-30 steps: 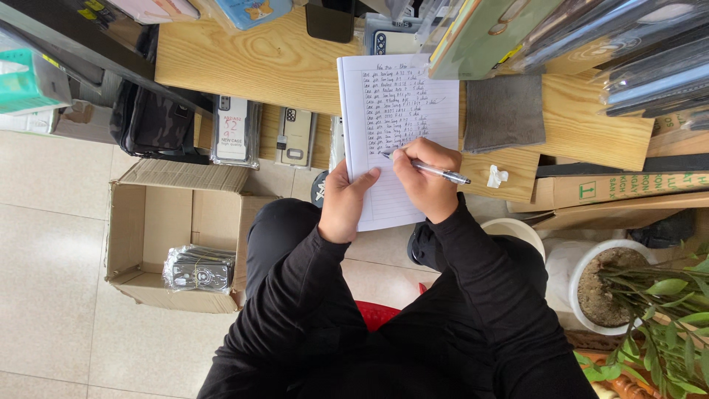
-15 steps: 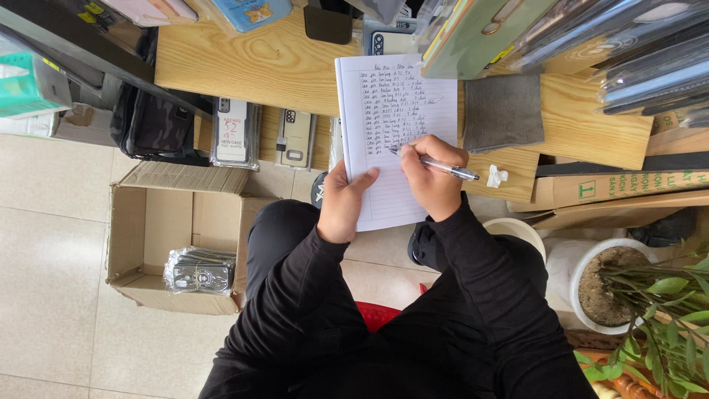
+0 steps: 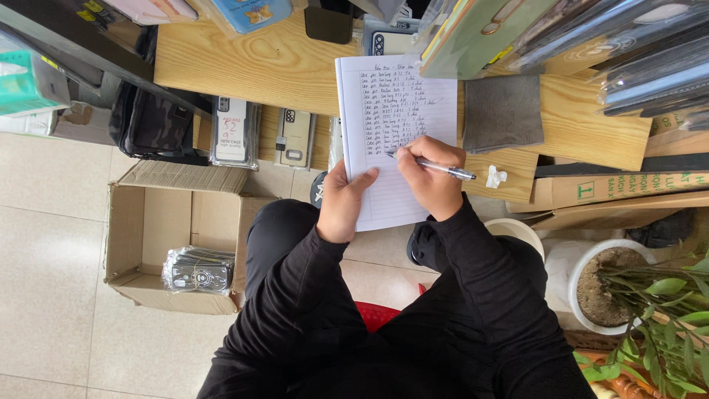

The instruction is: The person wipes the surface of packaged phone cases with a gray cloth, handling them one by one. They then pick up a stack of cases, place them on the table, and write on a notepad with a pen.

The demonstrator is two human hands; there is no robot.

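left hand (image 3: 341, 205): nearest the body, thumb laid over the left edge of the notebook's lower half, fingers hidden under the page; grip pressed onto the notebook, steadying it.
right hand (image 3: 430, 179): just right of the left hand, on the notebook's lower right part; grip pinched around the pen, fingers curled.
pen (image 3: 436, 167): silver; long axis nearly level across the notebook, tip at the left on the paper, tail sticking out past the notebook's right edge.
notebook (image 3: 390, 111): lined, open; long axis runs away from the body, near end overhanging the counter edge above the lap, far end on the counter (image 3: 244, 63).
key relation: pen tip sits just below the last written line; blank lines lie toward the body, between the two hands.
grey cloth (image 3: 502, 111): flat on the counter, just right of the notebook.
cardboard box (image 3: 173, 236): on the floor, well left of the notebook.
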